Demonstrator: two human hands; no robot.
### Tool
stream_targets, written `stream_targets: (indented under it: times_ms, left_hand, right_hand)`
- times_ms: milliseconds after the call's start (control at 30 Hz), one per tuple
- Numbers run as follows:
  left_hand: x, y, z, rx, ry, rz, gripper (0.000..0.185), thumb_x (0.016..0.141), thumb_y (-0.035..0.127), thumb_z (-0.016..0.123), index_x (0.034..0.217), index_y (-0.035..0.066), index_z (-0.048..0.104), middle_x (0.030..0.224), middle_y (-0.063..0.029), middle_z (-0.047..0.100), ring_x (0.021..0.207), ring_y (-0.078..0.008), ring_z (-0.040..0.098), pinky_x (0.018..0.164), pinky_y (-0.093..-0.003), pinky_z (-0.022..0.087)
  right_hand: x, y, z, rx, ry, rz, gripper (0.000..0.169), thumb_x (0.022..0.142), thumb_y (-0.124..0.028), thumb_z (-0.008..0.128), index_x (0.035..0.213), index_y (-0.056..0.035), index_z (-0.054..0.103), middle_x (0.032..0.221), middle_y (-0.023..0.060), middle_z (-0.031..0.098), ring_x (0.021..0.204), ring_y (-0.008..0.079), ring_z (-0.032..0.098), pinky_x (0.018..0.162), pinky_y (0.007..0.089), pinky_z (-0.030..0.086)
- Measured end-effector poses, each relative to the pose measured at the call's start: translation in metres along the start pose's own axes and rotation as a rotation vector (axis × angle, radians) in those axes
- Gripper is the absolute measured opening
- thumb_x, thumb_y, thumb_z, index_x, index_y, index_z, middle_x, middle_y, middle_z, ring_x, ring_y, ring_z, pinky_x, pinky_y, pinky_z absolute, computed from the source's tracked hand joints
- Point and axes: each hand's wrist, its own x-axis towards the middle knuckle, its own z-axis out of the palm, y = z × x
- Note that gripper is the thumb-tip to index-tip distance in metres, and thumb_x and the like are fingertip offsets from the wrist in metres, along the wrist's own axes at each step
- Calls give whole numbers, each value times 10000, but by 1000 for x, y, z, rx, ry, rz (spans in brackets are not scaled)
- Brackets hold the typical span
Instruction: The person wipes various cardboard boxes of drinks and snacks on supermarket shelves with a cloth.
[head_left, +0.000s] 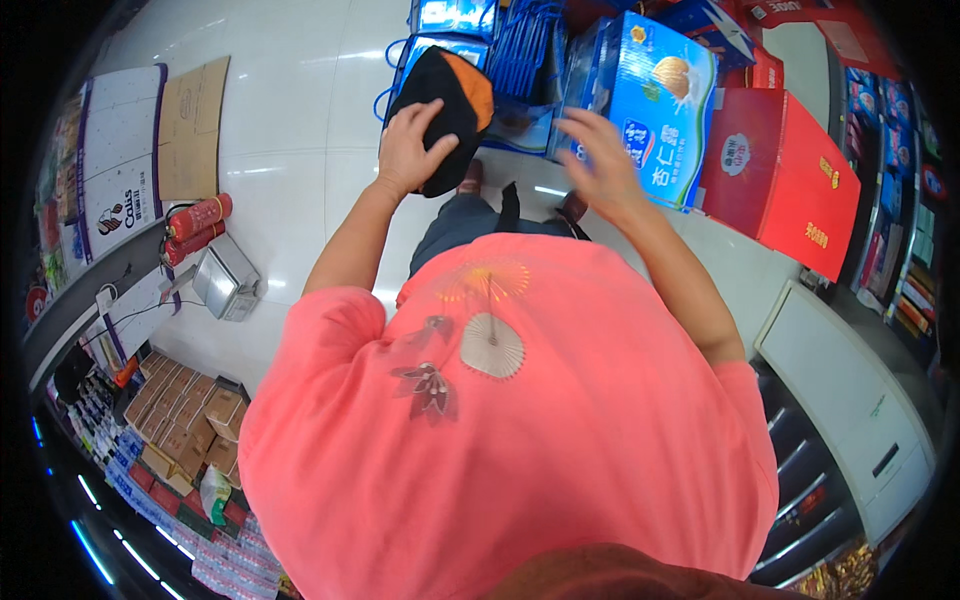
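My left hand (412, 146) holds a folded black cloth item (442, 97) with an orange panel, its thumb and fingers spread over the dark fabric. The cloth lies over the left side of some blue gift cartons (450, 19) with blue cord handles. My right hand (600, 165), slightly blurred, has its fingers apart and nothing visible in it. It is in front of a large blue carton (664, 90) with an almond picture; whether it touches the carton, I cannot tell.
Red gift boxes (810, 187) stand right of the blue carton. At left are two red fire extinguishers (199, 217), a metal platform scale (225, 277) and a flat cardboard sheet (191, 127). Stacked brown cartons (180, 405) are at lower left, a white cabinet (840, 397) at right.
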Motion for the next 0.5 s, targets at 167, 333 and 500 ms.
stream_targets:
  times_ms: [167,333,500]
  left_hand:
    - [-9,-16,-26,132,23,114,480,833,237,648,1270,66,546,1267,-161,516,1198,-338,467,1011,-469,349]
    - [-11,-49,-14,247,-9,-40,556,886,293,606,1375,84,444,1446,-187,352,1305,-401,341,1043,-518,284]
    - [7,-35,-14,92,-39,-3,600,903,334,580,1405,64,393,1475,-238,276,1345,-397,303,1089,-460,267]
  right_hand:
    - [60,-44,139,-162,-372,84,653,754,-361,751,1345,-252,494,1463,132,360,1359,336,310,1063,560,280]
    - [100,-16,164,-377,-306,-133,575,792,-446,681,1322,-301,510,1435,79,397,1305,251,376,1000,572,308]
    - [124,-9,178,-369,-97,-7,500,751,-293,710,1228,-229,571,1283,81,487,1160,255,473,828,469,418]
